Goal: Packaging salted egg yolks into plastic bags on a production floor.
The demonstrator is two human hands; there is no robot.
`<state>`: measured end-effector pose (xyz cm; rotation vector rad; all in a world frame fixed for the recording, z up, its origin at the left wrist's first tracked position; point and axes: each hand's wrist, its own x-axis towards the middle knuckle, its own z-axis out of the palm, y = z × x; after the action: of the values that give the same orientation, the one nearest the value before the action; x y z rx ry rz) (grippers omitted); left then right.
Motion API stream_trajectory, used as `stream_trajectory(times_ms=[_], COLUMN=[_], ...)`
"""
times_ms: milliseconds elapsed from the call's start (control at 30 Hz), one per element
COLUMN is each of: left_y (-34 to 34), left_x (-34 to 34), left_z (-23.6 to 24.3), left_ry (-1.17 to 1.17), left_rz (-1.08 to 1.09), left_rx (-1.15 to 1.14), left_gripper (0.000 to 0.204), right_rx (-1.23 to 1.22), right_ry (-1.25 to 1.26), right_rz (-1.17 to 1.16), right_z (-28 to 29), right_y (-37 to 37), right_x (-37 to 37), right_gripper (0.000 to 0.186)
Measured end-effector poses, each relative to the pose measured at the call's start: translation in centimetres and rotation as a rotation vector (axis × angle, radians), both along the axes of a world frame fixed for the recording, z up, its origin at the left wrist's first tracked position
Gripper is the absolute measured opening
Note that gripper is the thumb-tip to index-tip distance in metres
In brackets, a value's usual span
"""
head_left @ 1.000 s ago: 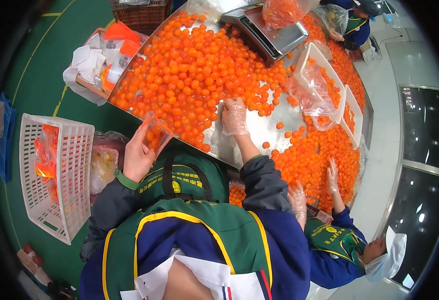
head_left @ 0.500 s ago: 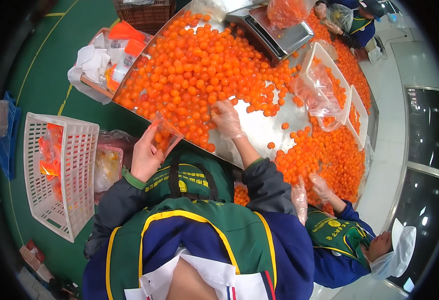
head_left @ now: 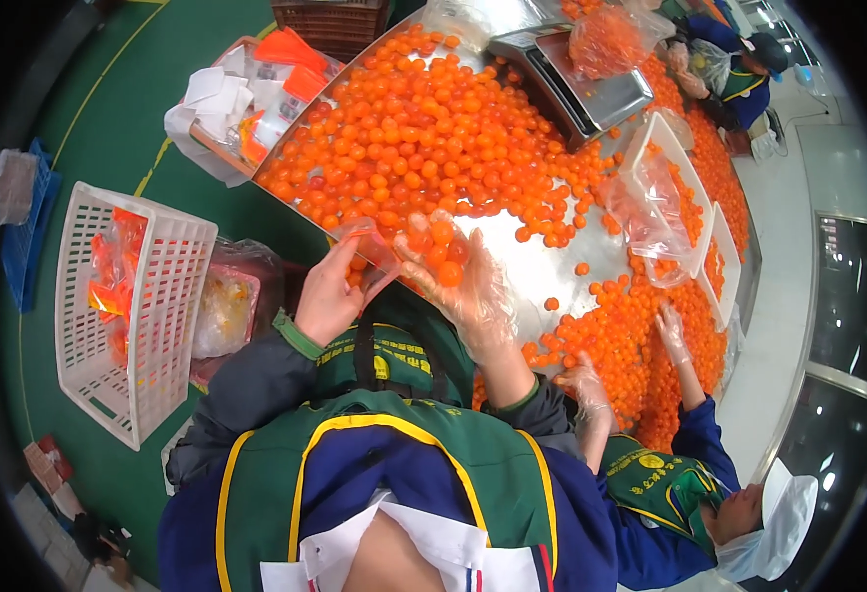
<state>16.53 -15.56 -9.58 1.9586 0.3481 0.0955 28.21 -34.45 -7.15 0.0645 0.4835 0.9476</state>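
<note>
My right hand (head_left: pixel 458 281), in a thin clear glove, is cupped and closed around a scoop of small orange balls (head_left: pixel 440 252), palm up, right at the near edge of the tabletop (head_left: pixel 542 266). A second ago it lay flat out on the pile, raking; now it's pulled back to me with a load. So the gather is done, and I read this as the transfer step.

Left hand (head_left: pixel 327 296), bare, is pinched on the rim of a small clear bag (head_left: pixel 369 247), holding its mouth open. The bag is just beside the right hand, touching or nearly so; can't tell which. It looks to hold a few balls low down; hard to say through the plastic. The left hand has barely moved in that time, the bag staying put as the target.

Outward: the big heap of orange balls (head_left: pixel 423 128) covers the far left of the steel tabletop, with a bare patch in front of me. A scale (head_left: pixel 571 84) with a filled bag on it sits at the far side. White trays (head_left: pixel 685 187) lie to the right. A white slotted basket (head_left: pixel 132 306) with filled bags sits on the green floor (head_left: pixel 108 128) to my left.

A co-worker's gloved hand (head_left: pixel 672 326) works a second heap on my right, well apart from mine.
</note>
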Motion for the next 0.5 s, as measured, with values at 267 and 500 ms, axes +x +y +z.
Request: stream_trajectory(times_ms=[267, 500], left_y=[-0.9, -0.8], left_x=[0.4, 0.0], left_z=[0.8, 1.9], left_ry=[-0.075, -0.008], left_rz=[0.026, 0.042], left_rx=[0.011, -0.077], left_gripper=[0.061, 0.062], right_rx=[-0.245, -0.485], right_ry=[-0.183, -0.380], right_rz=[0.239, 0.062], right_z=[0.8, -2.0], right_y=[1.3, -1.2], right_x=[-1.5, -0.1], right_gripper=[0.046, 0.041])
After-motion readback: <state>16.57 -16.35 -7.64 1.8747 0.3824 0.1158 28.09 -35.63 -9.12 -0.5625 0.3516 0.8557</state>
